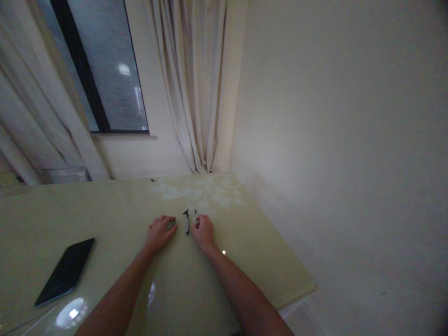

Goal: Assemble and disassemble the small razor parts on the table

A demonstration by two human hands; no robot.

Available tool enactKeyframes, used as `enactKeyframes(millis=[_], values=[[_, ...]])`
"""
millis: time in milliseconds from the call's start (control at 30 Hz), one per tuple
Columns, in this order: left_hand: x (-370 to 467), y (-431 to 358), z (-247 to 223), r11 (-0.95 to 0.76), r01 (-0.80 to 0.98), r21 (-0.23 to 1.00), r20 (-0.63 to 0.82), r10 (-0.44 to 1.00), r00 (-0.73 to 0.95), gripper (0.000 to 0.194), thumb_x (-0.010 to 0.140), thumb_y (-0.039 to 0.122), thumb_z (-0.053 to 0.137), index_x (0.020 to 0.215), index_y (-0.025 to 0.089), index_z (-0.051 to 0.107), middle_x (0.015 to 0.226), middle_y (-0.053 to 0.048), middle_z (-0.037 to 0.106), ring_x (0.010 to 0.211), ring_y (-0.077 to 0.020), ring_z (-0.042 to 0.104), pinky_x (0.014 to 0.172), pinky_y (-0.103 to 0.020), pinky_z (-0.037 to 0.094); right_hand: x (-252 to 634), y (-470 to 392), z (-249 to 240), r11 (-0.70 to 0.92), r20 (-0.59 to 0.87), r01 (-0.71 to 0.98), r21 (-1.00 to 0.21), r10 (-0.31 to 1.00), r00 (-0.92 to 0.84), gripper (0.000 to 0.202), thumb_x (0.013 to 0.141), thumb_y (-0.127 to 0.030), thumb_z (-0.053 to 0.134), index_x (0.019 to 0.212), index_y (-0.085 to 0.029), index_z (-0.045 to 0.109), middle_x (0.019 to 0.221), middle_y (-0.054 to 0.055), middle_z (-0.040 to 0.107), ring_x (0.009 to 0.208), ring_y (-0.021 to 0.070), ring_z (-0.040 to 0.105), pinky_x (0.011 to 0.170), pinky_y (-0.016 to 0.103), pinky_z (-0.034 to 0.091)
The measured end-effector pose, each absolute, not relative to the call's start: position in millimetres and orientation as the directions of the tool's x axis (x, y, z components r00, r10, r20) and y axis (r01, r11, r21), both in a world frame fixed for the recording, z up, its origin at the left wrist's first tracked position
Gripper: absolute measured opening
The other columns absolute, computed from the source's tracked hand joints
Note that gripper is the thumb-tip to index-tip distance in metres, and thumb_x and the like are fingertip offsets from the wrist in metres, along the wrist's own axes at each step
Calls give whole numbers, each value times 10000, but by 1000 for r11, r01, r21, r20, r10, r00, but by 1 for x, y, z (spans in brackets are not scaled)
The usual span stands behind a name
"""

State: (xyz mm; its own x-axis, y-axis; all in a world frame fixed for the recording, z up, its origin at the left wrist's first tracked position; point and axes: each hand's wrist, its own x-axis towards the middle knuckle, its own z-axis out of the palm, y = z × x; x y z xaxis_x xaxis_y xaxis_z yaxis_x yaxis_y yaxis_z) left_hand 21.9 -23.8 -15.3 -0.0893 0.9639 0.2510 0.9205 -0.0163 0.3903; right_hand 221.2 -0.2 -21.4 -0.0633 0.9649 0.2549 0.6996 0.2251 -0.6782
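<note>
A slim dark tool with a grey body and a wider dark head point(187, 223) lies on the glossy table between my hands. To its left, my left hand point(162, 232) rests with thumb and forefinger closed around a small dark piece point(174, 222). My right hand point(204, 229) is just right of the tool, its fingers curled together; what they hold, if anything, is too small to make out. A tiny dark piece point(195, 211) lies just beyond my right fingertips.
A black tablet-like device point(66, 270) lies on the table point(115, 219) at the left, with a pale cable below it. Another small dark item point(152, 180) sits near the far edge. Curtains point(196, 84) hang behind, and a wall borders the right side.
</note>
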Motion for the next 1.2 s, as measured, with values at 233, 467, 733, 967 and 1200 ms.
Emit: enactKeyframes(millis=[233, 467, 733, 967, 1200], values=[[11, -20, -20, -27, 914, 406, 272, 958, -92, 399, 892, 463, 546, 1163, 229, 724, 1226, -87, 715, 1176, -276, 647, 1021, -416, 489, 216, 0, -25, 251, 275, 635, -731, 959, -63, 287, 807, -32, 588, 1042, -164, 686, 1062, 114, 675, 952, 226, 664, 853, 298, 492], [1, -21, -25, -54, 902, 429, 317, 944, -94, 446, 853, 514, 564, 1137, 214, 735, 1162, -91, 735, 1118, -280, 676, 1003, -413, 517, 213, -6, -26, 291, 252, 604, -742, 956, -152, 339, 803, -91, 615, 1134, -144, 671, 1133, 158, 642, 1030, 281, 648, 930, 377, 502], [-1, -29, -27, -37, 899, 437, 308, 945, -111, 438, 866, 512, 574, 1150, 222, 737, 1168, -88, 732, 1117, -274, 671, 1015, -408, 509, 215, -12, -31, 342, 267, 573, -745, 940, -213, 330, 801, -102, 596, 1120, -150, 670, 1101, 161, 629, 1047, 307, 636, 943, 412, 509], [9, -31, -19, 3, 911, 411, 257, 959, -119, 417, 883, 477, 583, 1204, 252, 724, 1213, -71, 705, 1167, -269, 645, 1039, -415, 483, 218, -4, -33, 347, 290, 597, -724, 937, -194, 377, 780, -58, 574, 1132, -145, 675, 1101, 153, 626, 970, 276, 650, 884, 379, 520], [19, -27, -14, 34, 923, 383, 234, 963, -133, 399, 915, 440, 568, 1238, 249, 703, 1280, -88, 683, 1221, -285, 615, 1050, -437, 448, 225, 4, -30, 327, 300, 617, -716, 942, -150, 336, 772, -37, 584, 1068, -151, 696, 1093, 128, 643, 953, 229, 646, 893, 327, 498]])
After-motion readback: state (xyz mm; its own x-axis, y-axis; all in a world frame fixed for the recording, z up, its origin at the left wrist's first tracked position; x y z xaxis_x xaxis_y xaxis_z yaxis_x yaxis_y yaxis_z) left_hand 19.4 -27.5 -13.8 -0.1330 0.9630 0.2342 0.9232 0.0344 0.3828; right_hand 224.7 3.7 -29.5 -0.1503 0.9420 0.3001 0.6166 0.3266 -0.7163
